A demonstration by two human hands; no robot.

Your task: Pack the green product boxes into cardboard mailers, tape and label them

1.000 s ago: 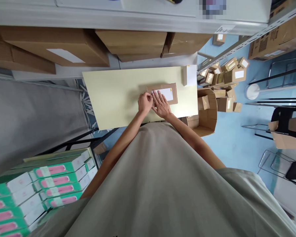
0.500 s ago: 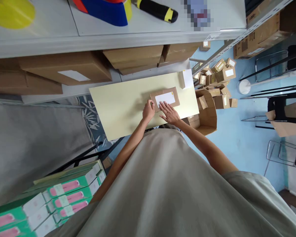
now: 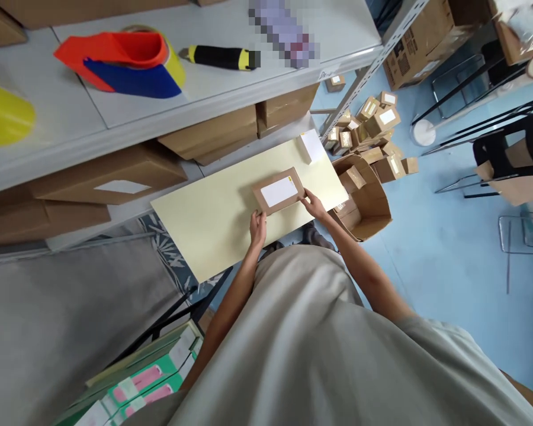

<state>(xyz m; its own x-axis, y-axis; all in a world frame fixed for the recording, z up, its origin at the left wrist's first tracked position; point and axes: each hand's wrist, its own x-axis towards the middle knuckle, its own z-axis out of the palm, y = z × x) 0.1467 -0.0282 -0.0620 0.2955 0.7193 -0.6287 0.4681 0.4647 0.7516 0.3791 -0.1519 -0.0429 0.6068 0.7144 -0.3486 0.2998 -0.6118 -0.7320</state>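
My left hand (image 3: 258,229) and right hand (image 3: 314,205) are each closed on a near corner of the box (image 3: 298,184), so it sits between them and just ahead, over the pale board (image 3: 204,236). I can't tell whether its underside is touching the board or raised a little off it.

I judge it light: my fingertips alone have it, with no palm under it. What's inside I can't see, so weight and fragility stay a guess. The cardboard looks stiff and its edges straight, so the corners should bear a pinch without caving in; a hard squeeze on the broad top could dent it. Bare card ought to give decent grip. The white label (image 3: 279,192) covers most of the top, ahead of my fingers, and would probably be slicker and easy to scuff, so I'd keep my thumbs off it.

The good holds are the two short ends, one by each hand, or the near corners I have now. Held only at the near side, the far edge may dip; fingers further along the ends would balance it better. A white carton (image 3: 311,146) stands well beyond my right hand, apart from the box.
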